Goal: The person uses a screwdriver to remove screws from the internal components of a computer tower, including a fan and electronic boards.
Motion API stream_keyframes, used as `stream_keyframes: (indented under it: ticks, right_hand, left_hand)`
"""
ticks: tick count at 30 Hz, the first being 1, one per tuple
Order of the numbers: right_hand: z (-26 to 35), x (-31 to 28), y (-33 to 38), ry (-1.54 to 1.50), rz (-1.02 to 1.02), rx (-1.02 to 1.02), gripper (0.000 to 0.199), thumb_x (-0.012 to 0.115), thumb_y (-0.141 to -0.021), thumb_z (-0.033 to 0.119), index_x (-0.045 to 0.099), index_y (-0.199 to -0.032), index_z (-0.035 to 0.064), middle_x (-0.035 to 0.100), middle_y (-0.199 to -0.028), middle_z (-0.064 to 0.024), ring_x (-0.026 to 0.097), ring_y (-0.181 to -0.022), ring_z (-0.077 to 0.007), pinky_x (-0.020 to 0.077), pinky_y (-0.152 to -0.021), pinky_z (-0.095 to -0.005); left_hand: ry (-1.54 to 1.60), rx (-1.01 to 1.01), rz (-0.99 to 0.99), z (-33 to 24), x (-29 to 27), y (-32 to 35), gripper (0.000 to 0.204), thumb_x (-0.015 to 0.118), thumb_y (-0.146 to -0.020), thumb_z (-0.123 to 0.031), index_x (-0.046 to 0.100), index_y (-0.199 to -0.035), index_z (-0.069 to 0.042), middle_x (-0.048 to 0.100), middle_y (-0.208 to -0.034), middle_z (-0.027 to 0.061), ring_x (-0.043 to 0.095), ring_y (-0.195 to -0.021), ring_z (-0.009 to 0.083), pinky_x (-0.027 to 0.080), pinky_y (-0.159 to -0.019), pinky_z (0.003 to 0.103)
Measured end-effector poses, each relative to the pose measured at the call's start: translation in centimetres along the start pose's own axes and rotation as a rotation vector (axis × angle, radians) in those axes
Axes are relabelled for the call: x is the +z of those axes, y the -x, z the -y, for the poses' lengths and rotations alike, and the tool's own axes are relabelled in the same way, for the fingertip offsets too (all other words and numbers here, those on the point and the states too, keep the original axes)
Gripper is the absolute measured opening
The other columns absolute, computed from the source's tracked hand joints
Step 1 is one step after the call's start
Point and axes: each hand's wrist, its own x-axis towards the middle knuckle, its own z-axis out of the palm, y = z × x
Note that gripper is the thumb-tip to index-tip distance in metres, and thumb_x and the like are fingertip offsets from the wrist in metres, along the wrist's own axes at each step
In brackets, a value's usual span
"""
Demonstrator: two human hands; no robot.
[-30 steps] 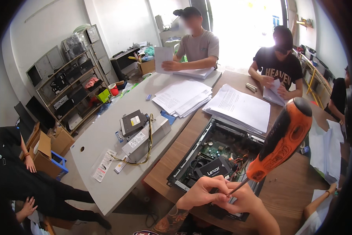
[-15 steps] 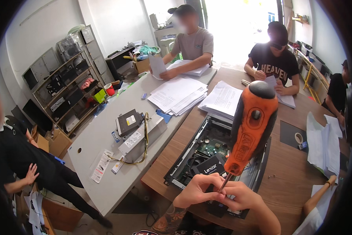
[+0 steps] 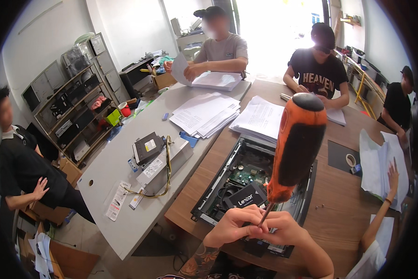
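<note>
- The open computer case point(image 3: 308, 193) lies on the brown table point(image 3: 344, 228), at 12 o'clock from the hands, just beyond them.
- Inside this case there is a green circuit board point(image 3: 252, 173); nearer to the person lies a flat black drive point(image 3: 245, 197), with a black round part point(image 3: 229, 194) at its 9 o'clock.
- The left hand point(image 3: 234, 226) and the right hand point(image 3: 287, 229) are together, above the near edge of the case. Their fingers are bent and closed at the metal shaft of the orange and black screwdriver point(image 3: 296, 146).
- The handle of the screwdriver rises toward 1 o'clock; its tip is hidden by the fingers.
- At 10 o'clock, on the grey table point(image 3: 120, 186), a silver power supply point(image 3: 180, 156) carries yellow and black cables point(image 3: 169, 169); a black optical drive point(image 3: 148, 147) is close against it.
- Farther toward 10 o'clock is a red container point(image 3: 125, 109); I cannot tell its content.
- At 2 o'clock, a tape roll point(image 3: 351, 160) lies on a dark sheet point(image 3: 338, 154).
</note>
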Motion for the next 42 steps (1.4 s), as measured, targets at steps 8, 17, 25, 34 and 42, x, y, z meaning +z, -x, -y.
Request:
stream_keyframes:
  ticks: [8,17,25,34,42]
  right_hand:
    - [0.0,0.2,0.1,-0.014,-0.007,0.005,0.015,0.075,-0.080,0.011,0.070,-0.092,0.0054,0.065,-0.085,-0.0078,0.066,-0.072,-0.0251,0.0523,-0.063,-0.0328]
    - [-0.1,0.2,-0.1,-0.027,-0.015,-0.016,0.013,0.075,-0.080,0.013,0.068,-0.086,0.0044,0.062,-0.081,-0.0069,0.063,-0.069,-0.0240,0.0504,-0.061,-0.0330]
    - [-0.6,0.5,0.2,-0.023,0.001,-0.024,0.010,0.073,-0.082,0.012,0.067,-0.086,0.0038,0.062,-0.083,-0.0071,0.062,-0.068,-0.0250,0.0500,-0.060,-0.0335]
    - [-0.8,0.2,0.2,-0.040,0.018,-0.036,0.018,0.072,-0.081,0.011,0.070,-0.098,0.0081,0.065,-0.090,-0.0078,0.066,-0.078,-0.0288,0.0533,-0.065,-0.0351]
    - [-0.6,0.5,0.1,-0.036,0.013,-0.013,0.013,0.069,-0.083,0.015,0.069,-0.094,0.0074,0.064,-0.086,-0.0071,0.064,-0.073,-0.0278,0.0516,-0.062,-0.0344]
  left_hand:
    - [-0.051,-0.093,-0.059,-1.0,0.5,0.2,0.010,0.073,-0.080,-0.004,0.074,-0.087,0.003,0.070,-0.083,0.0059,0.057,-0.090,0.0192,0.044,-0.091,0.038]
    - [0.018,-0.129,-0.086,-0.2,0.4,0.5,0.011,0.077,-0.075,0.002,0.073,-0.085,0.000,0.063,-0.075,0.0027,0.053,-0.079,0.0116,0.044,-0.070,0.027]
    - [0.145,-0.170,-0.080,-0.4,0.4,0.7,0.014,0.076,-0.078,0.005,0.070,-0.090,0.004,0.063,-0.083,0.0056,0.056,-0.073,0.0100,0.045,-0.061,0.023]
    - [0.055,-0.285,-0.024,-2.4,0.7,-0.5,0.012,0.064,-0.086,0.000,0.072,-0.093,0.005,0.064,-0.082,0.0070,0.058,-0.078,0.0137,0.047,-0.068,0.024]
    - [0.184,-0.288,-0.209,-1.1,1.1,0.2,0.013,0.076,-0.073,-0.001,0.073,-0.084,0.006,0.068,-0.075,0.0119,0.060,-0.066,0.0149,0.047,-0.059,0.026]
